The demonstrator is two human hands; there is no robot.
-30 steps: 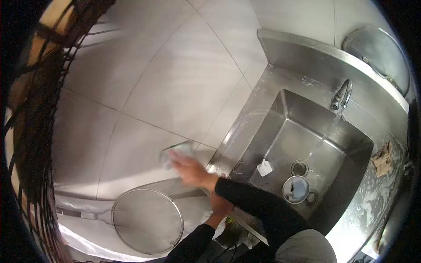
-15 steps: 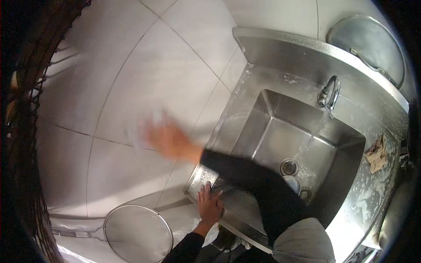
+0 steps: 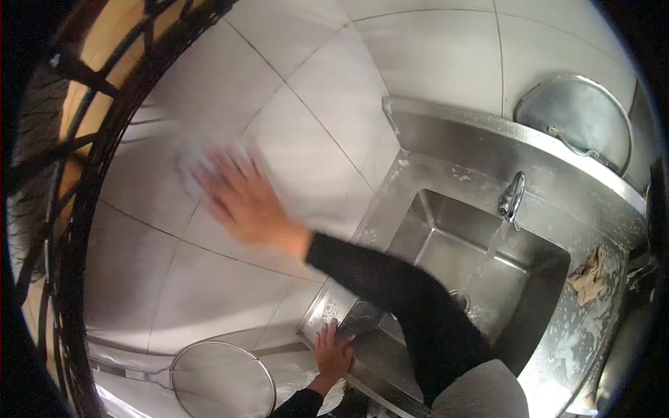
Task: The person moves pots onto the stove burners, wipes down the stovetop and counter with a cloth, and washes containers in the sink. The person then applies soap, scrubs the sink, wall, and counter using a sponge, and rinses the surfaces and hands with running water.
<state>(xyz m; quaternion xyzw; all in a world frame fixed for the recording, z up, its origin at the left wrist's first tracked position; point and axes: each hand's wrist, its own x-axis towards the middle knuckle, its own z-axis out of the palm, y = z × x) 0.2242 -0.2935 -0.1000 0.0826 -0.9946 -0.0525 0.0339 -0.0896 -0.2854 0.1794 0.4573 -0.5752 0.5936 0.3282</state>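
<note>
My right hand (image 3: 244,198) reaches far out to the upper left over the white tiled wall (image 3: 306,132), its fingers stretched over a pale cloth (image 3: 187,167) held against the tiles. Motion blurs the cloth, and the hand hides part of it. My left hand (image 3: 334,357) rests on the near left corner of the steel sink unit (image 3: 323,312), fingers apart and holding nothing. Beyond my right sleeve, water runs from the tap (image 3: 512,197) into the sink basin (image 3: 453,240). The sleeve covers the basin's near part.
A round wire strainer (image 3: 223,382) lies at the bottom left. On the soapy right counter sits a crumpled brown cloth (image 3: 589,276). A round metal lid (image 3: 577,120) leans on the wall behind the sink. Dark latticework (image 3: 104,146) runs along the left side.
My right hand has moved up and left across the tiles with the pale cloth. My left hand came out from beneath the right forearm and lies on the sink corner. The view has shifted.
</note>
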